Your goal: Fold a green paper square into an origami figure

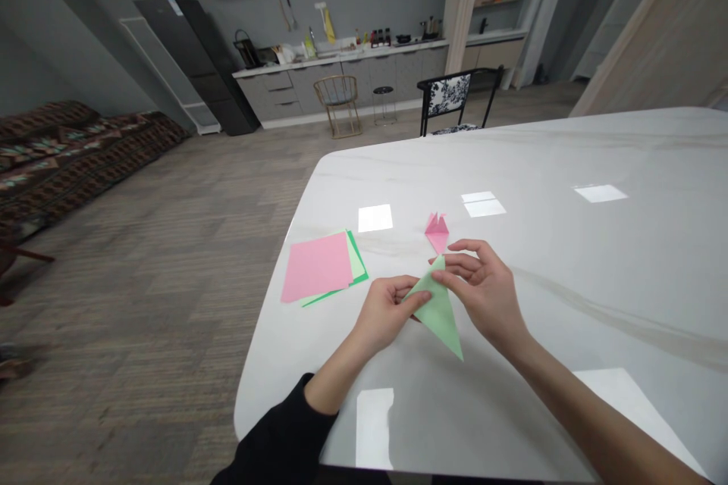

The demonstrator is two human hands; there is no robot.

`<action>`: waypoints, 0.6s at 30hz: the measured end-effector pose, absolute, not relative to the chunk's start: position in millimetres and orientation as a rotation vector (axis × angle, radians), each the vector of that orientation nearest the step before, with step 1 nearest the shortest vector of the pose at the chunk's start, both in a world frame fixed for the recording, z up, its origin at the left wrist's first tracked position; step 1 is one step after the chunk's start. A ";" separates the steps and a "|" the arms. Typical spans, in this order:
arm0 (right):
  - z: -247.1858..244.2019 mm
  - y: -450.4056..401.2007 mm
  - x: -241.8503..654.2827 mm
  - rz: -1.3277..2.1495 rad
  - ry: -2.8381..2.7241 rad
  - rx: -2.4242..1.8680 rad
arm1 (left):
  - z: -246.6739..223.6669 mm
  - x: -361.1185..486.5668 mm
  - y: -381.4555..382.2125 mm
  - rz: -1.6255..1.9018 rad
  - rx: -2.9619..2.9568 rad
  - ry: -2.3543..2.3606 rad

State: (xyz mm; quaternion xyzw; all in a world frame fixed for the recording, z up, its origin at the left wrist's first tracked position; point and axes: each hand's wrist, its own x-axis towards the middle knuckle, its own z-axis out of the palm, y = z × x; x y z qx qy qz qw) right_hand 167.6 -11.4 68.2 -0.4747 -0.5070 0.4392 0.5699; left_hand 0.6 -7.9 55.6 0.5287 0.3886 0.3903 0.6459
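Both my hands hold a light green paper triangle (437, 311) above the white marble table (512, 159). My left hand (387, 314) pinches its left corner between thumb and fingers. My right hand (472, 280) grips the upper corner, fingers curled over the fold. The long point of the paper aims down toward me. Just beyond my right fingers lies a small folded pink origami piece (437, 231). To the left of my hands is a stack of origami sheets (324, 265), a pink sheet lying on green ones.
The rounded table edge (284, 303) runs left of my hands, with a grey carpeted floor beyond. Farther off stand a patterned sofa (57, 151), a black-and-white chair (449, 95), a gold stool (338, 98) and grey kitchen cabinets (318, 87).
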 end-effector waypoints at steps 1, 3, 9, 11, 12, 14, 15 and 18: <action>67.2 -11.1 168.3 0.995 -1.188 -1.125 | 54.5 0.6 -7.5 0.906 1.199 0.896; 66.1 -10.8 169.6 0.942 -1.213 -1.144 | 53.0 0.5 -7.0 0.919 1.197 0.911; 69.8 -10.6 171.0 0.954 -1.232 -1.175 | 52.7 0.6 -7.7 0.909 1.198 0.899; 70.8 -10.3 171.2 0.958 -1.224 -1.178 | 53.6 0.9 -8.0 0.900 1.194 0.903; 71.0 -10.0 171.4 0.961 -1.218 -1.179 | 54.1 1.1 -8.2 0.894 1.191 0.907; 70.8 -9.4 171.5 0.969 -1.200 -1.183 | 55.2 1.6 -8.4 0.886 1.185 0.913; 70.5 -9.1 171.5 0.974 -1.189 -1.186 | 55.7 1.8 -8.6 0.885 1.183 0.913; 70.1 -8.3 171.0 0.993 -1.147 -1.179 | 56.2 1.9 -8.9 0.893 1.185 0.913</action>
